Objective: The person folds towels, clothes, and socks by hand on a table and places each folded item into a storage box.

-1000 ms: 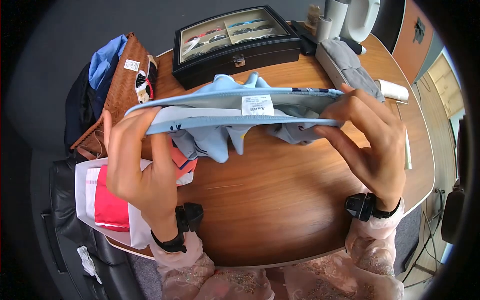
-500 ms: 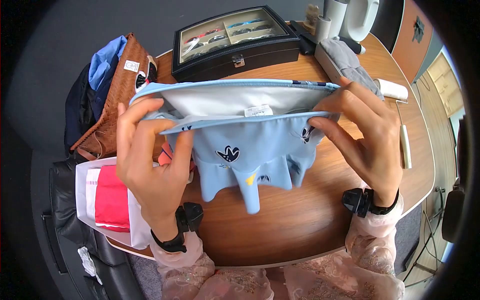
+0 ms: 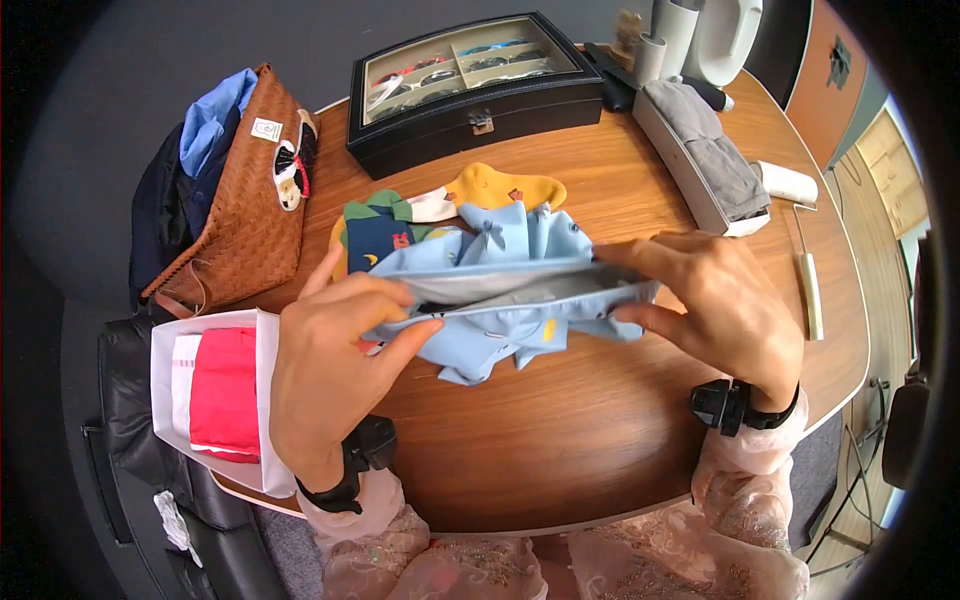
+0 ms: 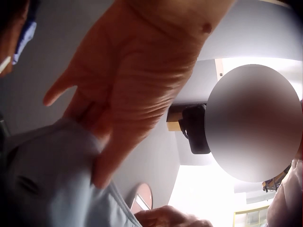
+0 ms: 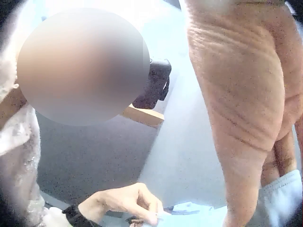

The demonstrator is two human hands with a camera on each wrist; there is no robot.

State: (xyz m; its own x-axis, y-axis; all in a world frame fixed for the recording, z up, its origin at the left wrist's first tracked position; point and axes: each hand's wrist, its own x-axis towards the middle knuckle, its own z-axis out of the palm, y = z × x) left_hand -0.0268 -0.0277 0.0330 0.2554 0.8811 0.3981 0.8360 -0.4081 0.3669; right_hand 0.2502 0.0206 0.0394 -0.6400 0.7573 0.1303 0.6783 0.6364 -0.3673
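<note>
Between both hands is a light blue printed child's garment [image 3: 465,345], stretched sideways with its opening edge parted and its pale inside showing. My left hand [image 3: 335,360] pinches the opening's left end between thumb and fingers. At the other end my right hand [image 3: 735,310] holds the edge the same way. The garment's lower part bunches in soft folds close over the table. In the left wrist view, the thumb presses against the blue cloth [image 4: 61,161]. Just behind it lies a colourful garment [image 3: 510,187] with yellow, white, green and navy parts, partly covered by the blue one.
A white bin [image 3: 272,390] with folded red and white clothes stands left. Behind it is a brown woven basket [image 3: 245,220] with dark and blue clothes. A black glasses case [image 3: 430,145] sits at the back. On the right are a box of grey cloth [image 3: 715,160] and a lint roller [image 3: 785,182].
The blue garment has come down from a raised, spread position toward the table, its opening narrowing. My left hand has moved right and down, my right hand slightly down. The yellow-and-navy garment behind is now uncovered.
</note>
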